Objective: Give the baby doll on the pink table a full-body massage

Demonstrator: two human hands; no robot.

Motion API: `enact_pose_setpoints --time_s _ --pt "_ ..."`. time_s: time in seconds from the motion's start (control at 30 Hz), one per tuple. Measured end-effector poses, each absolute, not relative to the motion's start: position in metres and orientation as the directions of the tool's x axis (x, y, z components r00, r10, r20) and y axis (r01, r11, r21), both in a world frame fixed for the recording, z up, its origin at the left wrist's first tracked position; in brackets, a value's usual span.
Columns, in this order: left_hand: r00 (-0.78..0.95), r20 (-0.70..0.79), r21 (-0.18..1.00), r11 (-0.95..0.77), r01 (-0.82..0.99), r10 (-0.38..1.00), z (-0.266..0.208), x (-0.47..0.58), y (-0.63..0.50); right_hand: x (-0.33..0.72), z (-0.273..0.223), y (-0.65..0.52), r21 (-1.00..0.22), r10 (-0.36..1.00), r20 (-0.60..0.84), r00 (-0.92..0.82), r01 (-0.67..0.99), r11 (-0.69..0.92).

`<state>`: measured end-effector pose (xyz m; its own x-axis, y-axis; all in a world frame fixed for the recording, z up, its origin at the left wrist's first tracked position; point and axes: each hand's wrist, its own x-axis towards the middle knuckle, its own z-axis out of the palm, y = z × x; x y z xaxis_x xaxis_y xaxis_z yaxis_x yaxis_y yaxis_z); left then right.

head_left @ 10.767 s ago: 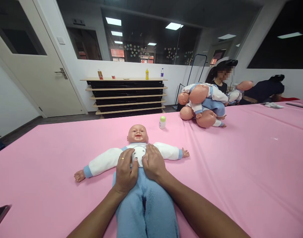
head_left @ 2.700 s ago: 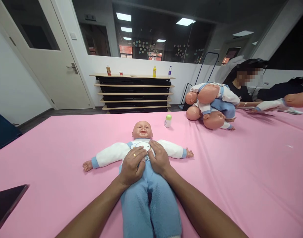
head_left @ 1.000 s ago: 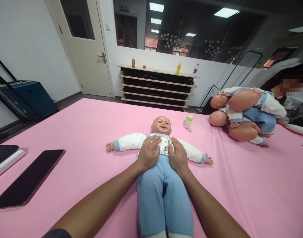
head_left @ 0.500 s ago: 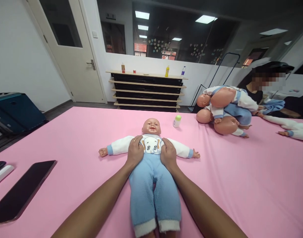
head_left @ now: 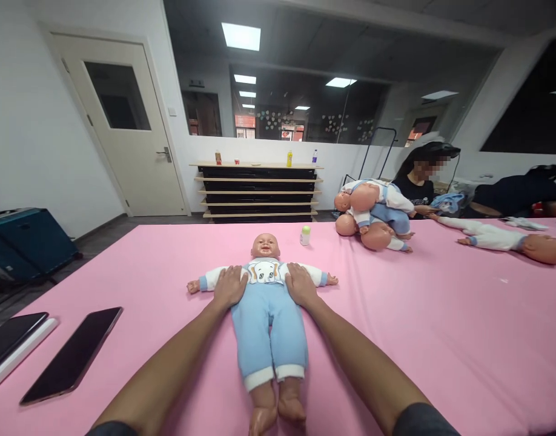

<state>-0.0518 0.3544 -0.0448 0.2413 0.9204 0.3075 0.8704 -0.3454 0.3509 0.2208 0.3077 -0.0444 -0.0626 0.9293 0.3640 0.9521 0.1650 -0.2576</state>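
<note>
Doll (head_left: 271, 315), blue trousers: face up between the hands, head beyond them, legs on the near side. Left hand (head_left: 230, 286): palm down against one side of the chest, fingers extended, unclenched. Right hand (head_left: 300, 284): likewise, opposite side. Bottle (head_left: 304, 238), green-capped: upright, beyond the right hand. Phone (head_left: 73, 354): left of the left hand, nearer the wearer.
</note>
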Motion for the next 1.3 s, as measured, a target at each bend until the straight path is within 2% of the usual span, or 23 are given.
enact_pose_setpoints --time_s 0.27,0.37,0.53,0.67,0.8,0.93,1.07,1.2,1.3 --pt "0.165 0.233 0.19 -0.211 0.959 0.958 -0.032 -0.075 0.345 0.249 -0.037 0.291 -0.123 0.929 0.369 0.017 0.992 0.031" --pt "0.146 0.197 0.148 -0.177 0.973 0.969 -0.026 -0.084 0.343 0.252 -0.036 0.29 -0.106 0.939 0.342 0.045 0.994 -0.009" --pt "0.163 0.128 0.122 -0.178 0.976 0.978 -0.017 -0.092 0.344 0.264 -0.031 0.286 -0.131 0.948 0.302 0.099 0.989 -0.062" --pt "0.194 0.069 0.118 -0.201 0.972 0.979 -0.006 -0.097 0.341 0.283 -0.025 0.281 -0.162 0.967 0.255 0.016 0.986 0.026" --pt "0.219 0.053 0.126 -0.224 0.966 0.974 -0.001 -0.113 0.338 0.31 -0.022 0.276 -0.288 0.979 0.201 0.009 0.956 0.051" --pt "0.229 0.068 0.164 -0.237 0.957 0.971 -0.009 -0.142 0.339 0.335 -0.019 0.271 -0.397 0.991 0.132 0.015 0.917 0.039" --pt "0.142 0.019 0.231 -0.142 0.963 0.99 -0.012 -0.166 0.341 0.345 -0.01 0.271 -0.445 0.995 0.096 0.01 0.895 0.034" --pt "0.117 -0.014 0.403 -0.101 0.909 0.993 0.002 -0.179 0.345 0.348 0.011 0.279 -0.504 0.997 0.068 -0.036 0.861 0.066" --pt "0.124 -0.031 0.587 -0.082 0.805 0.992 0.023 -0.185 0.352 0.352 0.033 0.292 -0.557 0.995 0.05 -0.087 0.825 0.1"
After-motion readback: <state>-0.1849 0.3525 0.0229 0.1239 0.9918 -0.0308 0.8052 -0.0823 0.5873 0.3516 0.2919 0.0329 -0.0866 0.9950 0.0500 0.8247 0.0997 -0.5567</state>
